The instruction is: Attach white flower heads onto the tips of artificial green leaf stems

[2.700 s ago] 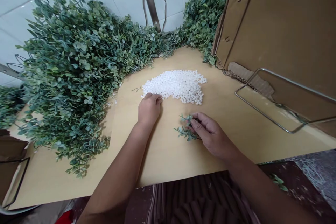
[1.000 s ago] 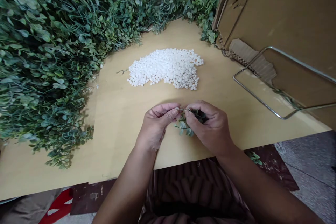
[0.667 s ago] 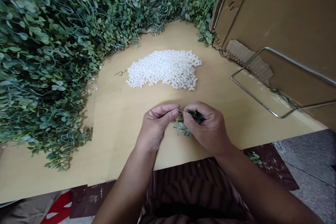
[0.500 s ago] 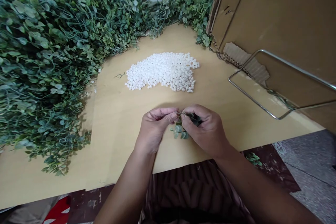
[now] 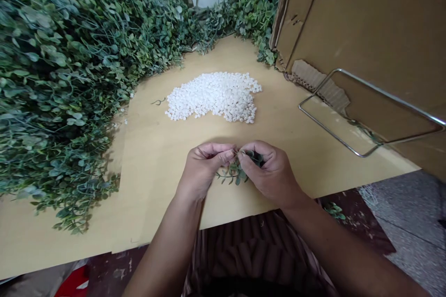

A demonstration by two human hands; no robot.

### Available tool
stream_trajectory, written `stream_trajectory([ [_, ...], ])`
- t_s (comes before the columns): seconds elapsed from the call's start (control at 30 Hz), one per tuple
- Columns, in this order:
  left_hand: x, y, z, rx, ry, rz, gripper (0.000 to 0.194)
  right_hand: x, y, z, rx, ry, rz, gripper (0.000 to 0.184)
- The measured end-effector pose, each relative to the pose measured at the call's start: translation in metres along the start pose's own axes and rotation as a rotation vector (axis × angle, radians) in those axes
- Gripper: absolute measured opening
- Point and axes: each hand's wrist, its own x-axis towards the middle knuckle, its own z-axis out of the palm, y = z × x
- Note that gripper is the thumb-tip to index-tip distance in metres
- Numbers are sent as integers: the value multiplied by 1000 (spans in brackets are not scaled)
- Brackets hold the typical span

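Note:
My left hand (image 5: 203,171) and my right hand (image 5: 269,174) meet just above the near edge of the tan board (image 5: 156,148). Between them is a small artificial leafy sprig (image 5: 232,175). My right hand is closed round the sprig's upper part, with its leaves sticking out below the fingers. My left thumb and forefinger are pinched at the tip of the sprig's stem, on something too small to make out. A pile of small white beads (image 5: 214,97) lies on the board a hand's length beyond my fingers.
A big heap of green artificial foliage (image 5: 69,69) fills the left and back of the board. A cardboard box (image 5: 365,32) stands at the right, with a bent wire frame (image 5: 348,120) in front of it. A loose stem piece (image 5: 158,101) lies left of the beads.
My left hand has come back from the bead pile to meet my right hand at the sprig. Over the last second both hands have stayed pinched together while the view drifted slightly.

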Motion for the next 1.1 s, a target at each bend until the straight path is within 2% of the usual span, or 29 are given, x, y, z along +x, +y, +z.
stream_trajectory([
  [0.37, 1, -2, 2, 21, -33, 22, 19, 1, 1, 0, 30, 19, 76, 14],
  [0.57, 2, -2, 6, -4, -23, 44, 22, 3, 4, 0, 139, 4, 107, 15],
  [0.67, 0, -1, 2, 17, 58, 133, 28, 5, 7, 1, 235, 35, 151, 22],
  [0.77, -3, 1, -7, 145, 128, 214, 29, 8, 10, 1, 314, 100, 190, 25],
  [0.93, -7, 1, -10, 264, 9, 181, 28, 10, 13, 1, 336, 167, 155, 24],
  [1.03, -6, 0, -6, 261, 14, 172, 29, 8, 12, -3, 343, 214, 136, 27],
  [1.1, -5, -2, -6, 263, 54, 181, 28, 6, 11, -11, 415, 108, 93, 32],
])
